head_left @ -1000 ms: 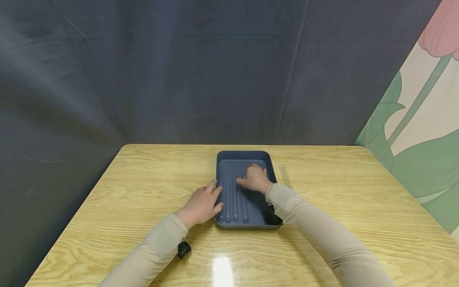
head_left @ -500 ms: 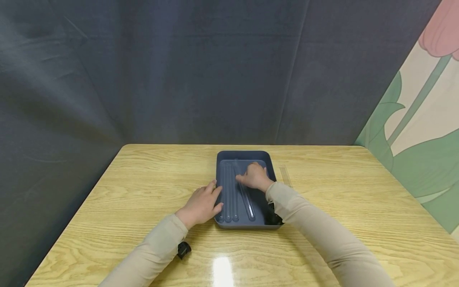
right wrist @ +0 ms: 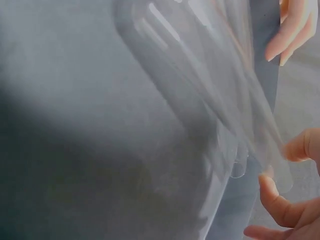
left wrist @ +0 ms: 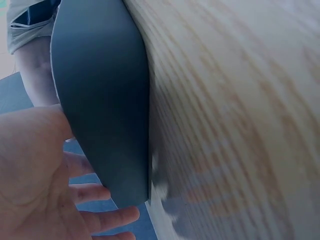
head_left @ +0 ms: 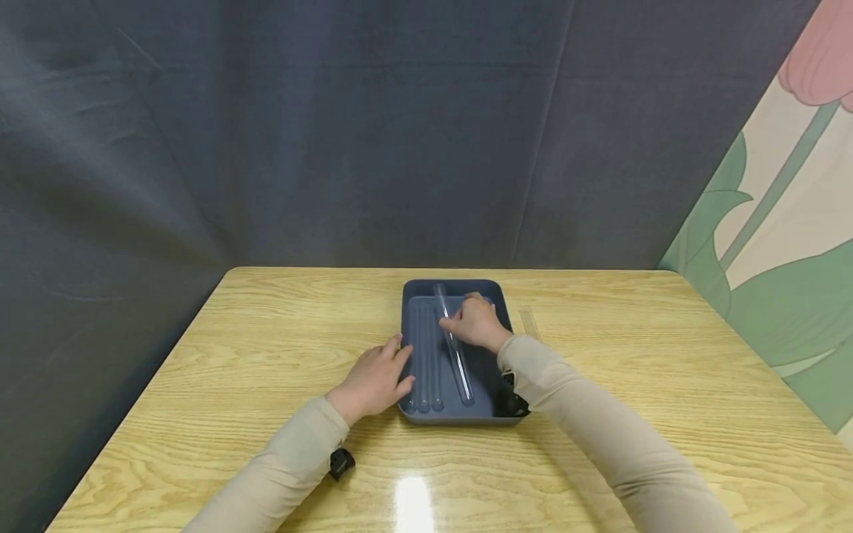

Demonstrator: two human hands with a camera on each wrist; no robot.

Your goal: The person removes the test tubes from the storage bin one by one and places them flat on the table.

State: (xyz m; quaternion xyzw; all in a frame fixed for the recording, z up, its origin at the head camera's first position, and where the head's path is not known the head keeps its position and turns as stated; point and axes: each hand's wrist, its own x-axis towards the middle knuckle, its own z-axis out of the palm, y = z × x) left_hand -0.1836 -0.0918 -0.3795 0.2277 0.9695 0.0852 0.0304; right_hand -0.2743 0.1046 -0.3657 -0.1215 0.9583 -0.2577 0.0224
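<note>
A dark blue-grey rectangular tray (head_left: pixel 460 420) sits on the table. My right hand (head_left: pixel 476 322), over the tray, pinches a clear test tube (head_left: pixel 460 366) between thumb and finger. The tube lies slantwise, its rounded end toward me and its far end raised; it also shows close up in the right wrist view as a clear tube (right wrist: pixel 200 65). Three more clear tubes (head_left: pixel 424 355) lie side by side along the tray's left side. At the tray's left wall my left hand (head_left: pixel 373 379) rests with fingers extended; in the left wrist view, the left hand's fingers (left wrist: pixel 107 217) reach by the wall.
A thin clear strip (head_left: pixel 529 323) lies on the wooden table (head_left: pixel 300 333), just right of the tray and partly behind the right sleeve. A dark curtain (head_left: pixel 400 133) hangs beyond the far edge. At right is a wall with painted flowers (head_left: pixel 793 244).
My right hand has taken the rightmost test tube away from the row. That tube has slanted, shifted right and risen at its far end. The left hand stays in place.
</note>
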